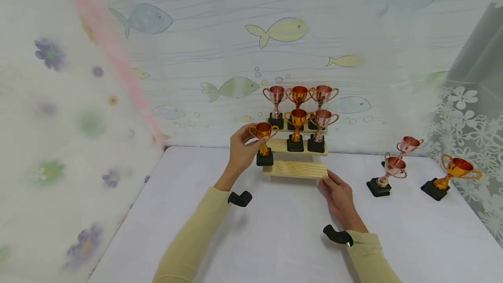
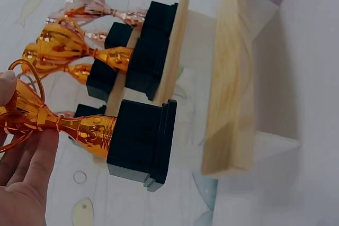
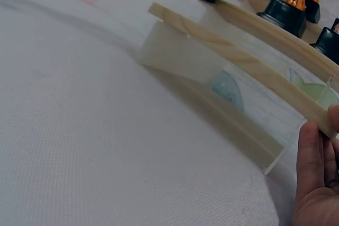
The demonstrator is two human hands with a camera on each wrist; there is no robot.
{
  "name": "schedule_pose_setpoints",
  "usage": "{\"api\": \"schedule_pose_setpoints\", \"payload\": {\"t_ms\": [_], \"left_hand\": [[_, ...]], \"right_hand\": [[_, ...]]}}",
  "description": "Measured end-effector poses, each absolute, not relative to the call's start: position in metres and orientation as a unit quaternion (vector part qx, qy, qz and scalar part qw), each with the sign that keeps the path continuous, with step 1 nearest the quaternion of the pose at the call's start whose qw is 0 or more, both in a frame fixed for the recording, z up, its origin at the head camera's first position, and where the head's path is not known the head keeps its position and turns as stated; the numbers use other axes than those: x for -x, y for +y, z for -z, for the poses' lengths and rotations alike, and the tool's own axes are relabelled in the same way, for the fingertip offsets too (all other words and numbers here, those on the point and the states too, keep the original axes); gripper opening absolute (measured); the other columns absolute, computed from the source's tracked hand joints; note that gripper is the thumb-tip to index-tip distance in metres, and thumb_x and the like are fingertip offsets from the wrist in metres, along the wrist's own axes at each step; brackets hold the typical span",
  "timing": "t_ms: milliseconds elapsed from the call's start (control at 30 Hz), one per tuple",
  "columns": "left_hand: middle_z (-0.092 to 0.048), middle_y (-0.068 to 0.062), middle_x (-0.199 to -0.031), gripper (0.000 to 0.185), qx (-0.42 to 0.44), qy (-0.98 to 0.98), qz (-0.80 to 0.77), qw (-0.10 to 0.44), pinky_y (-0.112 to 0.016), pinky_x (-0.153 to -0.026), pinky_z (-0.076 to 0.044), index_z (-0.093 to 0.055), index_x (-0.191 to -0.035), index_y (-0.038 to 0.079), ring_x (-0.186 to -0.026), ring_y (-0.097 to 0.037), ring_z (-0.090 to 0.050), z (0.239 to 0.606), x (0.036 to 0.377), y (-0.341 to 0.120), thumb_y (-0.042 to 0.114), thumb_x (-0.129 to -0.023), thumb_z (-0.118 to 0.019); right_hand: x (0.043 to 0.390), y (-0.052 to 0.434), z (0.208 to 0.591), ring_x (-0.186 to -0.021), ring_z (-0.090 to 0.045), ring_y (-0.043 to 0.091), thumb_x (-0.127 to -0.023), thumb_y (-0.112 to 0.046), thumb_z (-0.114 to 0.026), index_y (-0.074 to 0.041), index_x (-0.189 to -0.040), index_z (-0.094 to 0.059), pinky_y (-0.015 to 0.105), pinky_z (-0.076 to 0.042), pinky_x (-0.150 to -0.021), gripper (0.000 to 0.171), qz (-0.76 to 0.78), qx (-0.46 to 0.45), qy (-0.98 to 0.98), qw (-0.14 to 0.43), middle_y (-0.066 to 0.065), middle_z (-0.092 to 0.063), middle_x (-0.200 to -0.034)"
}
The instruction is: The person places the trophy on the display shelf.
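Note:
My left hand [image 1: 242,154] grips a gold trophy cup [image 1: 265,157] by its bowl and handle, upright at the left end of the three-step wooden display stand [image 1: 295,169]. In the left wrist view the black base of this gold trophy cup [image 2: 140,141] is in the air, apart from the boards. At the stand's lower right corner, my right hand [image 1: 339,194] pinches the end of the lowest board [image 3: 254,70], thumb above and fingers below. The middle step bears a gold cup [image 1: 298,119] and a pink cup [image 1: 323,119]. Three more cups, pink, gold and pink, stand on the top step, partly hidden.
On the white table [image 1: 283,239], right of the stand, are a near pink cup [image 1: 394,166], a farther pink cup [image 1: 409,143] partly behind it, and a gold cup [image 1: 459,167]. A fish-patterned curtain [image 1: 220,56] hangs behind; white lace [image 1: 471,121] borders the right side.

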State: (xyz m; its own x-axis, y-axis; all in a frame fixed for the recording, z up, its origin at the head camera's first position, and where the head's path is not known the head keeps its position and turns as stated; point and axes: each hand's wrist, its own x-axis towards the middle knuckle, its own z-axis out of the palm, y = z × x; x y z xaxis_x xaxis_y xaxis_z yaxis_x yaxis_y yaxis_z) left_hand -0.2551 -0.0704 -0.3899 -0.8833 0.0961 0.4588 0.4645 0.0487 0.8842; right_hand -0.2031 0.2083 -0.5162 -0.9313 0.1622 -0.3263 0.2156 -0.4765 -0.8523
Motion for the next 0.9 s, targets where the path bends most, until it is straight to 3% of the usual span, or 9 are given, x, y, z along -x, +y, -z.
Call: {"api": "schedule_pose_setpoints", "payload": {"t_ms": [200, 533, 900], "left_hand": [[-0.065, -0.029, -0.121, 0.043, 0.204, -0.706, 0.664, 0.138, -0.036, -0.089, -0.061, -0.060, -0.129, -0.010, -0.106, -0.038, -0.067, 0.378, 0.258, -0.059, -0.004, -0.089, -0.074], [-0.065, -0.026, -0.125, 0.046, 0.211, -0.708, 0.661, 0.132, -0.044, -0.094, -0.059, -0.059, -0.133, -0.004, -0.111, -0.038, -0.066, 0.391, 0.296, -0.045, 0.002, -0.090, -0.075], [-0.066, -0.023, -0.123, 0.043, 0.203, -0.702, 0.671, 0.124, -0.032, -0.089, -0.060, -0.060, -0.131, -0.003, -0.109, -0.034, -0.067, 0.395, 0.310, -0.041, 0.003, -0.091, -0.075]], "right_hand": [[0.202, 0.209, 0.516, -0.107, -0.062, -0.003, -0.108, -0.008, -0.046, -0.004, -0.160, -0.027, 0.016, -0.047, -0.104, 0.056, 0.838, -0.186, 0.513, 0.019, 0.007, -0.041, -0.150], [0.204, 0.210, 0.517, -0.112, -0.060, -0.001, -0.108, -0.010, -0.046, -0.006, -0.160, -0.026, 0.017, -0.046, -0.105, 0.056, 0.834, -0.192, 0.517, 0.022, 0.010, -0.034, -0.159], [0.203, 0.210, 0.516, -0.108, -0.062, -0.002, -0.108, -0.009, -0.046, -0.004, -0.160, -0.028, 0.017, -0.047, -0.105, 0.055, 0.836, -0.191, 0.514, 0.019, 0.006, -0.043, -0.149]]}}
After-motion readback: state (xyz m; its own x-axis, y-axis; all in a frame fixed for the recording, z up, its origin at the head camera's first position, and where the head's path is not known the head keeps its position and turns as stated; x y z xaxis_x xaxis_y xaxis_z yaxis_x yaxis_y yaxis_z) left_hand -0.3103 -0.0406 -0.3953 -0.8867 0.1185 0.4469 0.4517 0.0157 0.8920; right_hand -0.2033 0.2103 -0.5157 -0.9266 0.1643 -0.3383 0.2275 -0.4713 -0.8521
